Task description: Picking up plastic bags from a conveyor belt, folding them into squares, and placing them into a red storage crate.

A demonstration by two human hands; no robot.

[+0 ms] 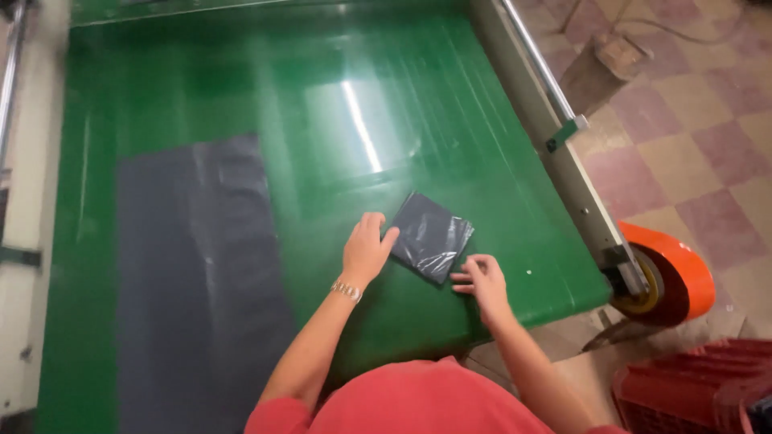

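Note:
A small folded dark grey plastic bag (432, 235) lies on the green conveyor belt (322, 104). My left hand (366, 249) rests flat on the belt with its fingers touching the bag's left edge; a metal bracelet sits on that wrist. My right hand (481, 278) touches the bag's lower right corner with its fingertips. Neither hand has lifted the bag. A long flat dark grey plastic sheet (201, 281) lies spread out on the belt's left side, apart from both hands.
The belt's metal side rail (563, 153) runs along the right, ending at an orange roller (671, 277). A red plastic crate (700, 390) stands on the checkered floor at the bottom right. A wooden block (607, 64) lies on the floor farther back.

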